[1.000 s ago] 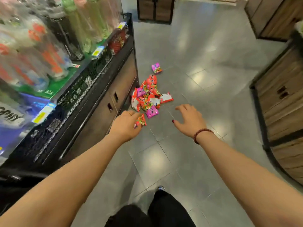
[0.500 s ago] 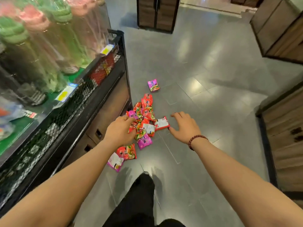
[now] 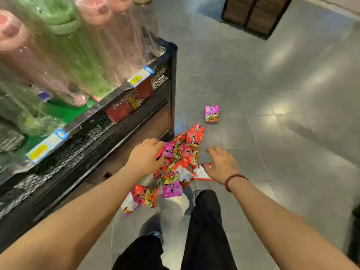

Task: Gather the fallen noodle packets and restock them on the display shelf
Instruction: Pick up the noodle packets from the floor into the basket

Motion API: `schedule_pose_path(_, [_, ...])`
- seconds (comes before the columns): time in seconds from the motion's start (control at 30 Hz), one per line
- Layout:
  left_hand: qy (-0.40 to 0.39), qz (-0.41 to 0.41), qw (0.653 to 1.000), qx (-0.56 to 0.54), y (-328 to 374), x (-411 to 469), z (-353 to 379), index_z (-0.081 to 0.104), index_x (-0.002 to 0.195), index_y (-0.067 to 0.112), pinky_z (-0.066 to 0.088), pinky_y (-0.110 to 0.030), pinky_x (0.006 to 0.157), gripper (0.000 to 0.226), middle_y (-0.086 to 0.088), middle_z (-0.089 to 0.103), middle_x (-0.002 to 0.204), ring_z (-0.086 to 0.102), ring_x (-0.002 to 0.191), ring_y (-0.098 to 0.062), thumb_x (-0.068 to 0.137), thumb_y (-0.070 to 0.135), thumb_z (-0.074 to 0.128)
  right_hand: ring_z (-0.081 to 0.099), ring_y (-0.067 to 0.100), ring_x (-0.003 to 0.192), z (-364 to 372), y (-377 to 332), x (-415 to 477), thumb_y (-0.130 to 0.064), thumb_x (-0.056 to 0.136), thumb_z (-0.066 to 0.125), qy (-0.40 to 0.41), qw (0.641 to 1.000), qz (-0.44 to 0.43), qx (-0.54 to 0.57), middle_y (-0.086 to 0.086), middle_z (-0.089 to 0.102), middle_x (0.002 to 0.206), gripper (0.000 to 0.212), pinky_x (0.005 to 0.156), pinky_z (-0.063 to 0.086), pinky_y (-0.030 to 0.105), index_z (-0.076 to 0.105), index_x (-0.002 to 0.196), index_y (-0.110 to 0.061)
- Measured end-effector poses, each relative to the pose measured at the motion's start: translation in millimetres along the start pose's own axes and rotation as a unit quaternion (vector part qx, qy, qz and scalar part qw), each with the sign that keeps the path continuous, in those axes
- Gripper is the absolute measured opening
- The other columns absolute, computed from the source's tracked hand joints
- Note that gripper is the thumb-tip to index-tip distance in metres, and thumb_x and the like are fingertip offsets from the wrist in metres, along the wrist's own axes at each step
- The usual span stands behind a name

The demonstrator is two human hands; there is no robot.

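A pile of red and pink noodle packets (image 3: 190, 152) lies on the grey floor beside the foot of the black mesh display shelf (image 3: 87, 131). One pink packet (image 3: 212, 113) lies alone farther out. Two more packets (image 3: 145, 195) lie near my feet. My left hand (image 3: 145, 157) is at the pile's left edge, fingers curled round a pink and red packet (image 3: 169, 151). My right hand (image 3: 221, 164) hovers with spread fingers at the pile's right side, over a packet lying white side up (image 3: 201, 173). Red packets (image 3: 124, 110) show behind the shelf's mesh.
Tall clear wrapped goods in green and pink (image 3: 78, 55) stand on the shelf top behind yellow price tags (image 3: 139, 76). My dark-trousered legs (image 3: 204, 230) are just below the pile. A wooden cabinet (image 3: 255, 12) stands far back. Grey tiles stretch to the right.
I have stepped closer and lowered over the pile. Both hands have reached forward and down, the left onto the pile's edge, the right to its right side.
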State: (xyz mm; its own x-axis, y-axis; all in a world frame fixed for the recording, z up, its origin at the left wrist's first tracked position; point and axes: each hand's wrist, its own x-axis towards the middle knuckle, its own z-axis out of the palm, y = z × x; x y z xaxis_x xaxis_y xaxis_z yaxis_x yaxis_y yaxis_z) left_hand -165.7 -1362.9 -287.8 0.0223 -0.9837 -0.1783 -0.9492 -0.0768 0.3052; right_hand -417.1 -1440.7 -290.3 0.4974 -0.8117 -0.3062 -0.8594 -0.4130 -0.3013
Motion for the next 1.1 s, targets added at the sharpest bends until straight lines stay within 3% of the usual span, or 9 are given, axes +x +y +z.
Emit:
schedule_pose_path(0.1, [0.002,-0.084,0.996,-0.03,4,26,22,0.059,0.127,0.016,0.051,-0.043,0.087,0.063,-0.009,0.062,0.116,0.056,0.11,-0.033,0.078,0.047,0.032,0.047,0.032,0.119,-1,34,57,-0.028,0.087,0.061,-0.071,0.997,-0.033,-0.013,0.013,0.052,0.126,0.051,0.099,0.04,0.038,0.049,0.133,-0.011])
schedule_pose_path(0.27, [0.006,-0.219,0.973,-0.077,1,56,68,0.056,0.13,0.022,0.047,-0.04,0.095,0.047,-0.004,0.058,0.124,0.051,0.12,-0.028,0.086,0.038,0.052,0.05,0.036,0.116,16,73,135,-0.024,0.084,0.063,-0.152,0.985,-0.073,-0.026,0.016,0.054,0.124,0.05,0.094,0.045,0.04,0.051,0.13,-0.01])
schedule_pose_path(0.37, [0.002,-0.262,0.956,-0.133,-15,65,110,0.057,0.131,0.017,0.042,-0.037,0.1,0.049,-0.01,0.059,0.13,0.052,0.122,-0.032,0.085,0.032,0.061,0.051,0.035,0.117,51,81,173,-0.023,0.084,0.064,-0.184,0.98,-0.075,-0.008,0.013,0.052,0.129,0.051,0.094,0.045,0.039,0.051,0.132,-0.012])
schedule_pose_path(0.53, [0.001,-0.301,0.927,-0.223,-48,71,229,0.063,0.123,0.004,0.05,-0.039,0.094,0.064,-0.02,0.064,0.118,0.061,0.112,-0.037,0.075,0.043,0.047,0.054,0.035,0.111,151,103,227,-0.028,0.087,0.063,-0.238,0.967,-0.094,-0.024,0.009,0.048,0.126,0.047,0.089,0.046,0.037,0.048,0.131,-0.017])
schedule_pose_path(0.67, [-0.032,-0.361,0.894,-0.264,-80,72,353,0.051,0.139,0.019,0.039,-0.04,0.109,0.077,-0.01,0.049,0.141,0.044,0.132,-0.028,0.073,0.058,0.047,0.053,0.037,0.112,256,126,262,-0.027,0.086,0.067,-0.255,0.962,-0.1,-0.001,0.015,0.051,0.127,0.054,0.087,0.045,0.038,0.048,0.134,-0.013])
schedule_pose_path(0.8, [-0.044,-0.415,0.854,-0.311,-104,79,465,0.038,0.147,0.026,0.026,-0.036,0.117,0.078,-0.007,0.034,0.153,0.03,0.142,-0.025,0.079,0.037,0.075,0.053,0.038,0.11,365,153,291,-0.024,0.082,0.07,-0.268,0.958,-0.098,0.02,0.017,0.052,0.122,0.052,0.087,0.046,0.038,0.051,0.129,-0.013])
schedule_pose_path(0.97, [-0.023,-0.452,0.827,-0.333,-127,91,578,0.028,0.15,0.032,0.031,-0.04,0.114,0.096,-0.008,0.029,0.154,0.03,0.141,-0.027,0.072,0.039,0.083,0.046,0.035,0.119,473,181,319,-0.025,0.082,0.072,-0.25,0.964,-0.067,0.058,0.018,0.042,0.132,0.069,0.094,0.041,0.036,0.039,0.143,-0.022])
schedule_pose_path(1.1, [0.004,-0.447,0.818,-0.361,-138,98,630,0.023,0.151,0.034,0.027,-0.038,0.116,0.102,-0.007,0.023,0.157,0.024,0.143,-0.026,0.07,0.032,0.085,0.036,0.037,0.131,534,200,332,-0.028,0.076,0.078,-0.26,0.961,-0.06,0.071,0.02,0.031,0.142,0.082,0.105,0.039,0.044,0.034,0.146,-0.032])
